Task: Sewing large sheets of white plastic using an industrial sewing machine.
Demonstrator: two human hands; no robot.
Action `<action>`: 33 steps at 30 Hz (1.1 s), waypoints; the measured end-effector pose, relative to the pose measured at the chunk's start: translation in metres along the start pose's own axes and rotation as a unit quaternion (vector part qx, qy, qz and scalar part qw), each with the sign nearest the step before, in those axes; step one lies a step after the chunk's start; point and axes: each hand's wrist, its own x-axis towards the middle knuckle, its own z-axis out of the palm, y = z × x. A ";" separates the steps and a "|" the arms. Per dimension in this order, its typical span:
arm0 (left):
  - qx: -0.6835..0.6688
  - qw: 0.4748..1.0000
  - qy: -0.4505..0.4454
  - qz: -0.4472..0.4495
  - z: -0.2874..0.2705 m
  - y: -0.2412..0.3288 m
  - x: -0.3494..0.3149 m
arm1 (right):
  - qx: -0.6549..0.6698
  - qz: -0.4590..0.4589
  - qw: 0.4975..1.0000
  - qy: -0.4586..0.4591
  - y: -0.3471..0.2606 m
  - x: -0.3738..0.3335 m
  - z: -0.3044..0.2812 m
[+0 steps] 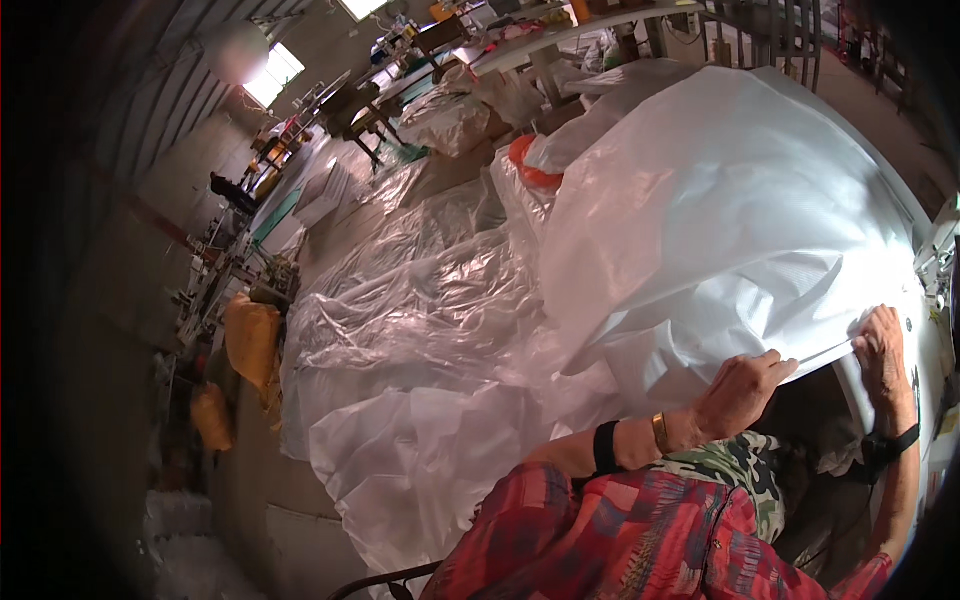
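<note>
Filling much of the right half of the frame, the white plastic sheet (680, 210) billows in broad, soft folds, cloudy and slightly see-through, with bright glare toward its right side and deeper creases near its lower edge. Next in size, crumpled clear film (430, 290) lies glossy across the centre; I cannot tell whether it joins the sheet. A yellow sack (252, 340) stands at the left. In the lower right, my left grip (735, 397) is closed on the sheet's near edge, and my right grip (882, 345) pinches that edge too, a narrow strip running nearly straight between them. Smallest, a gold-coloured band (659, 433) circles my left wrist.
</note>
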 end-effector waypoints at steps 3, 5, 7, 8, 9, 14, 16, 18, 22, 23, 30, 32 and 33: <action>0.005 0.999 -0.049 -0.021 0.001 -0.005 0.002 | -0.059 0.004 0.998 -0.015 0.017 0.002 -0.008; -0.040 0.996 -0.073 -0.041 -0.001 -0.008 0.006 | -0.025 0.040 0.998 -0.028 0.028 -0.001 -0.012; -0.028 0.987 -0.154 -0.047 -0.005 -0.011 0.012 | -0.063 0.032 0.997 -0.019 0.040 -0.002 -0.012; -0.095 0.978 -0.167 -0.083 -0.009 -0.009 0.010 | -0.045 0.060 0.997 -0.024 0.046 -0.002 -0.012; -0.091 0.974 -0.198 -0.069 -0.009 -0.008 0.013 | -0.068 0.067 0.995 0.016 0.049 -0.004 -0.008; -0.059 0.971 -0.231 0.019 0.015 0.007 0.027 | -0.094 0.254 0.957 0.102 0.044 -0.013 0.006; -0.041 0.966 -0.248 0.055 0.021 0.012 0.032 | -0.160 0.221 0.957 0.100 0.029 -0.020 0.006; -0.023 0.974 -0.209 0.080 0.026 0.013 0.036 | -0.149 0.283 0.946 0.054 0.018 -0.024 0.002; 0.031 0.967 -0.229 0.112 0.032 0.008 0.046 | -0.113 0.293 0.948 0.054 0.009 -0.025 -0.005; 0.035 0.966 -0.227 0.122 0.034 0.008 0.050 | -0.113 0.294 0.948 0.051 0.009 -0.025 -0.006; 0.112 0.947 -0.232 0.191 0.054 0.006 0.095 | -0.109 0.299 0.947 0.051 0.011 -0.024 -0.007; 0.136 0.939 -0.235 0.211 0.062 0.006 0.111 | -0.105 0.307 0.945 0.037 0.009 -0.023 -0.007; 0.143 0.937 -0.242 0.208 0.065 0.006 0.120 | -0.096 0.317 0.943 0.020 0.008 -0.022 -0.007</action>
